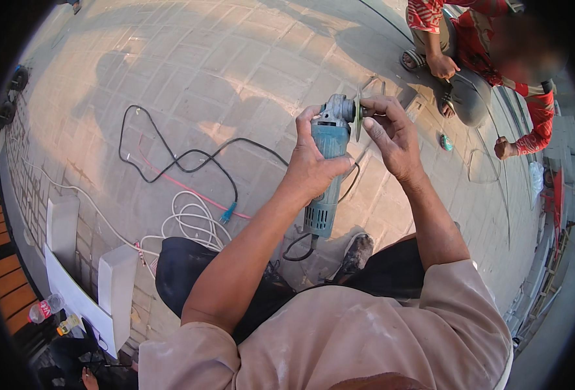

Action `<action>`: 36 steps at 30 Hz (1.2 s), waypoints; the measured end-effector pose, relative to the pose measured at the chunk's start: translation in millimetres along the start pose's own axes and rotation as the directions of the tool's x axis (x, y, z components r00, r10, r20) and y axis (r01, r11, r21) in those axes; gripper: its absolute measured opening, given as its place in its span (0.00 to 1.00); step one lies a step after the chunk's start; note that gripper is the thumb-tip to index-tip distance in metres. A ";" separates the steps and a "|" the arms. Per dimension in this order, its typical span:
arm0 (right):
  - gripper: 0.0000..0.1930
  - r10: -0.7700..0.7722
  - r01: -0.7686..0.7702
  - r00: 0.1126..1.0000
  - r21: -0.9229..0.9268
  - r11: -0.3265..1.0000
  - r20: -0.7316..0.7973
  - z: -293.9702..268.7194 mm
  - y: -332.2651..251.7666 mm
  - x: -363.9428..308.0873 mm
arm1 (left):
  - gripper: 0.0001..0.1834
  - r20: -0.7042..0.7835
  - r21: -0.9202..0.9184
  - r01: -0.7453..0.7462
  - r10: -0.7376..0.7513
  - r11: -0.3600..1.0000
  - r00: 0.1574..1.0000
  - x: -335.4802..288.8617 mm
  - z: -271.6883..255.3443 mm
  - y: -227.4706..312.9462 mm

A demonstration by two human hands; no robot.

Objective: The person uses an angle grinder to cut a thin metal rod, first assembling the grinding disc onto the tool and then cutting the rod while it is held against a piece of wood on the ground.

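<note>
My left hand (312, 162) is wrapped round the teal body of an angle grinder (328, 144), near its grey metal head. The grinder points away from me, its vented rear end and black cord towards my knees. A thin disc (357, 116), seen nearly edge-on, sits at the right side of the head. My right hand (393, 135) is at the disc's outer face, thumb and fingers closed at the small dark piece in its centre. The fingers partly hide that piece, so I cannot tell exactly what it is.
A black cord with a blue plug (228, 212) loops over the paving at left, near a coiled white cable (193, 221). A co-worker in red (472, 39) crouches at upper right holding a thin rod. A small green round object (446, 142) lies nearby; bottles (45, 308) stand lower left.
</note>
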State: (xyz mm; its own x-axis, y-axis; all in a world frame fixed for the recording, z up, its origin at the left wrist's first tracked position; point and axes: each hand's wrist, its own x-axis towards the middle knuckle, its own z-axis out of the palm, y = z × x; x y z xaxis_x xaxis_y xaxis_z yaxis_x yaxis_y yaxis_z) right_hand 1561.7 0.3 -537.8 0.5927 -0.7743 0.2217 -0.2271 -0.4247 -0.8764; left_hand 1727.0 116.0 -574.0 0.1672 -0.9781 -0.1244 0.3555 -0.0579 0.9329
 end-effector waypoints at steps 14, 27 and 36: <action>0.15 0.135 -0.078 0.979 0.332 0.940 -0.151 10.7 24.0 -8.5 | 0.52 -0.104 0.509 -0.123 0.203 0.852 0.974 7.1 6.1 -2.6; 0.12 0.121 -0.023 0.975 0.455 0.890 -0.187 13.4 23.7 -6.4 | 0.49 -0.042 0.683 -0.175 0.278 0.709 0.960 6.2 -2.9 6.9; 0.11 0.173 -0.095 0.963 0.338 0.936 -0.207 16.2 20.4 -7.3 | 0.51 -0.034 0.630 -0.195 0.278 0.751 0.960 7.7 -4.8 0.8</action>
State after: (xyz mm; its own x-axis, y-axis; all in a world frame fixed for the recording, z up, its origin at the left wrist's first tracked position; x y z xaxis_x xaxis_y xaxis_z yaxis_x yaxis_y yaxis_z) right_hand 1565.3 4.9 -564.2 0.3715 -0.9161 0.1507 -0.0082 -0.1655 -0.9862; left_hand 1732.9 109.4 -575.9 0.2906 -0.9482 0.1287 -0.3454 0.0215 0.9382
